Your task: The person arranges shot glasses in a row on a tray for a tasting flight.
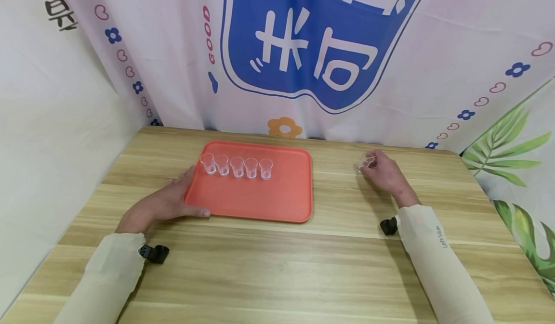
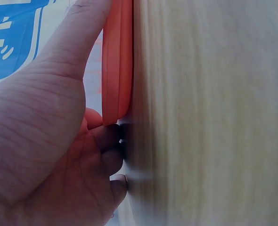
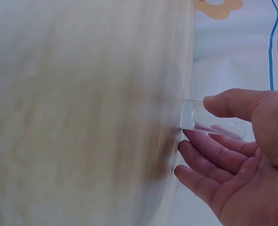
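Observation:
A red rectangular tray [image 1: 251, 199] lies on the table with several small clear shot glasses [image 1: 237, 167] in a row along its far left part. My left hand [image 1: 173, 198] is spread around the tray's near left corner, thumb along the front rim and fingers by the left side. From the left wrist, the fingertips touch the wood beside the tray edge [image 2: 115, 70]. Right of the tray, my right hand [image 1: 383, 171] pinches another clear shot glass [image 3: 214, 117] between thumb and fingers. The glass stands upright, its base right at the tabletop.
The wooden table [image 1: 269, 271] ends at a printed curtain [image 1: 173, 73] behind the tray. White cloth hangs at the left, leaf-patterned cloth at the right. Small black cameras [image 1: 389, 226] sit on both wrists.

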Tool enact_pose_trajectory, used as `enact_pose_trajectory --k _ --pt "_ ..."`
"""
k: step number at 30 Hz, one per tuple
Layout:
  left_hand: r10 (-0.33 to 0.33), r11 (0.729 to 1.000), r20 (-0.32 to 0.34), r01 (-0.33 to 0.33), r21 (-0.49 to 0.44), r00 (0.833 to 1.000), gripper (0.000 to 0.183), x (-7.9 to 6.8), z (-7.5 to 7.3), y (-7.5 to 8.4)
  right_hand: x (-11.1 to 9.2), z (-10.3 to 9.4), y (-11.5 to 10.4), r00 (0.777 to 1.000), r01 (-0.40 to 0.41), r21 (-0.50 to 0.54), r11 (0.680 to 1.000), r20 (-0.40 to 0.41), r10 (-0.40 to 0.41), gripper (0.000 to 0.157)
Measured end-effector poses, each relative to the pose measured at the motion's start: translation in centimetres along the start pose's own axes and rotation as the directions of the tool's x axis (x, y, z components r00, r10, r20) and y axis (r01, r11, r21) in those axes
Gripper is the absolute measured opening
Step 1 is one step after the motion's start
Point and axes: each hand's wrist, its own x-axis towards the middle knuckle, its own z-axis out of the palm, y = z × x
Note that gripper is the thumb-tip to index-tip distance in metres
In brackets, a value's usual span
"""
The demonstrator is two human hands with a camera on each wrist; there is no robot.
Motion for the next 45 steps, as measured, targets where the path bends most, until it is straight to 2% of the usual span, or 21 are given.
enact_pose_trajectory --k 9,17,45 --pt "-0.016 1.0 0.004 0.016 0.014 1.0 0.134 0.08 -0.06 -0.03 -0.01 0.08 -0.01 1.0 0.017 0.003 1.0 0.004 -0.017 0.042" --pt "-0.001 1.0 -0.001 0.001 0.002 1.0 0.133 0.12 0.14 -0.1 -0.13 -0.01 -0.02 1.0 0.013 0.003 1.0 0.009 -0.013 0.039" --pt "0.002 1.0 -0.003 -0.002 0.029 1.0 0.134 0.06 0.07 -0.16 -0.1 -0.14 -0.73 1.0 0.013 -0.011 1.0 -0.008 -0.013 0.038"
